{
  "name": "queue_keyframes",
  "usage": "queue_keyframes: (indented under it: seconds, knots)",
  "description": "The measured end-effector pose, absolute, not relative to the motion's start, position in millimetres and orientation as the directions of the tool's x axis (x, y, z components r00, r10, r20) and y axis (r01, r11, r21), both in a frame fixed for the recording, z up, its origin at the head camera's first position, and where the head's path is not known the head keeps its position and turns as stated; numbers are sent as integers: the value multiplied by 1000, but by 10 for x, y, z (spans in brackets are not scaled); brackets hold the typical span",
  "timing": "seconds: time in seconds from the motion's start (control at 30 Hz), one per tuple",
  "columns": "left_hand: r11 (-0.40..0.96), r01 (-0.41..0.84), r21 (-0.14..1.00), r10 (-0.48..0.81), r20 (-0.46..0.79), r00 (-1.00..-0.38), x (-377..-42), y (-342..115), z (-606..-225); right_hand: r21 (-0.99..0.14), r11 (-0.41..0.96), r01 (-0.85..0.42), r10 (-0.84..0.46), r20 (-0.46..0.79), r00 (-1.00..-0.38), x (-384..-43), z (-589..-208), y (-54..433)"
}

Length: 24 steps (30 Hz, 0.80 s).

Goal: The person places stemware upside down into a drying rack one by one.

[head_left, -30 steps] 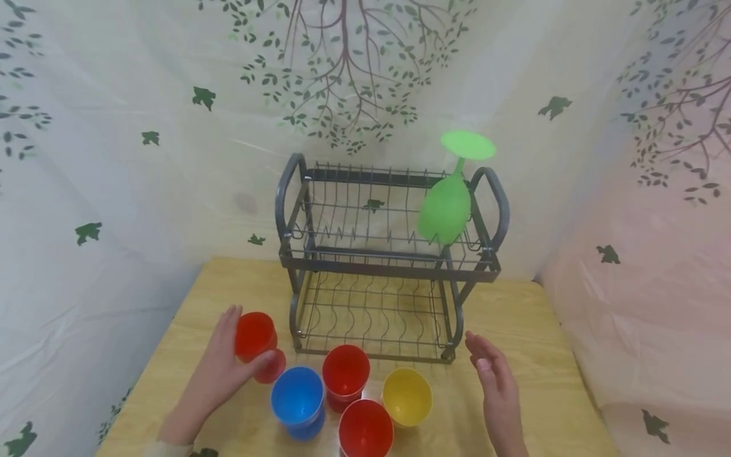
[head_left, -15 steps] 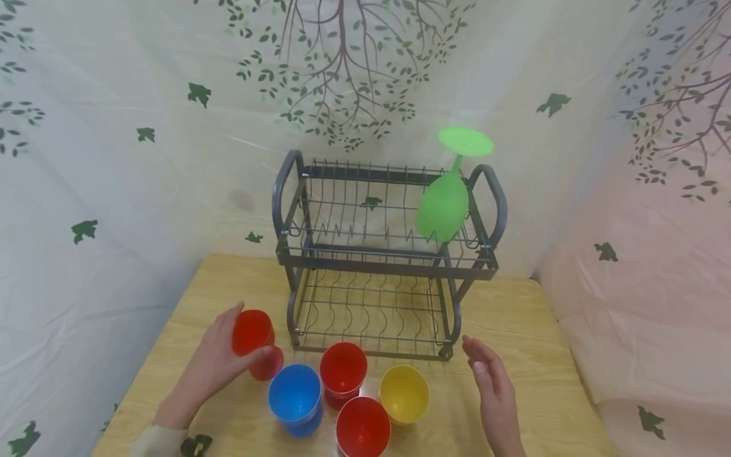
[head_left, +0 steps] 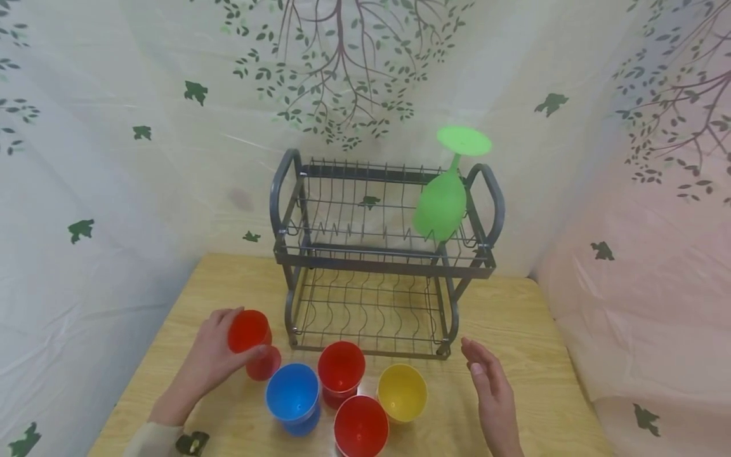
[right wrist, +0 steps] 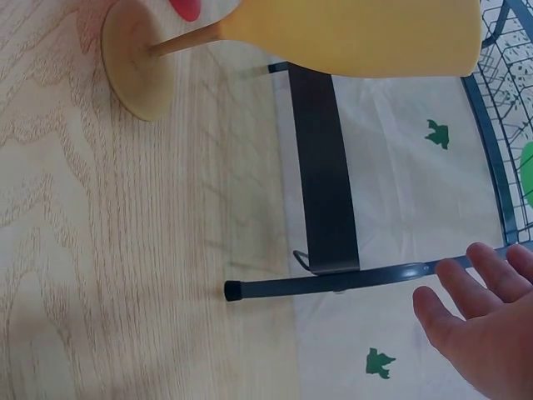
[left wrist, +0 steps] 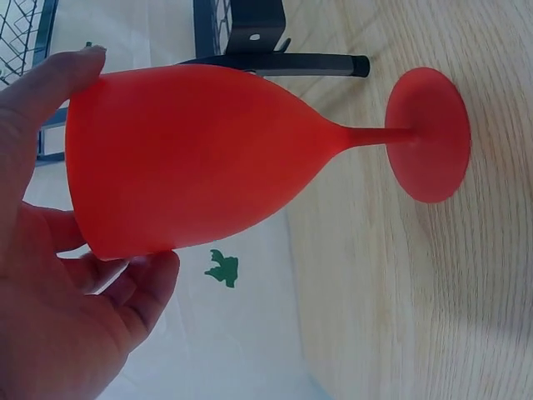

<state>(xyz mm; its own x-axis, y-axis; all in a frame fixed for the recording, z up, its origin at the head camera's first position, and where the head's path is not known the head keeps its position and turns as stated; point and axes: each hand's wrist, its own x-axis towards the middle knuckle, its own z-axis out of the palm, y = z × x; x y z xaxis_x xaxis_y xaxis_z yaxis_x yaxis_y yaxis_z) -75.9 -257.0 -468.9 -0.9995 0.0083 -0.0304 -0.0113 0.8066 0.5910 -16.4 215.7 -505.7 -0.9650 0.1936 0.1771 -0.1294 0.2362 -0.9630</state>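
Observation:
My left hand (head_left: 207,357) grips a red goblet (head_left: 249,332) near its rim, at the left of the table. In the left wrist view the thumb lies on one side of the red bowl (left wrist: 191,158) and the fingers curl against the other. Its round foot (left wrist: 429,135) is at or close to the tabletop. My right hand (head_left: 492,397) hovers at the right with relaxed fingers, holding nothing. Nearest to it stands a yellow goblet (head_left: 402,393). A blue goblet (head_left: 293,393) and two more red goblets, one behind (head_left: 341,367) and one in front (head_left: 362,426), stand upright between the hands.
A dark two-tier dish rack (head_left: 382,263) stands behind the goblets. On its upper tier, at the right, a green goblet (head_left: 441,206) leans upside down. A wooden table (head_left: 514,317) carries everything, with a leaf-printed cloth (head_left: 143,190) hanging around it.
My left fingers have closed in around the red goblet's bowl from a looser spread. The right hand stays almost where it was, and the head view has shifted slightly.

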Motion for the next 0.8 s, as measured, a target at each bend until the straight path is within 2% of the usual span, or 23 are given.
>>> queue_keyframes:
  seconds: [0.27,0.43,0.57,0.8]
  knots:
    - [802,36,597,9,48,-999,-692,-2613,-4641,-956,235,-173,173,216,-961,-122,-5050,2175]
    - [796,58,603,-8,106,-994,-597,-2674,-4560,-961,233,-149,202,198,-959,-117,-5050,2155]
    - [783,50,620,-44,135,-990,-512,-2752,-4485,-963,242,-122,210,174,-962,-106,-5043,2126]
    - [747,-18,665,-118,106,-987,-348,-2935,-4374,-961,231,-154,202,202,-958,-110,-5030,2082]
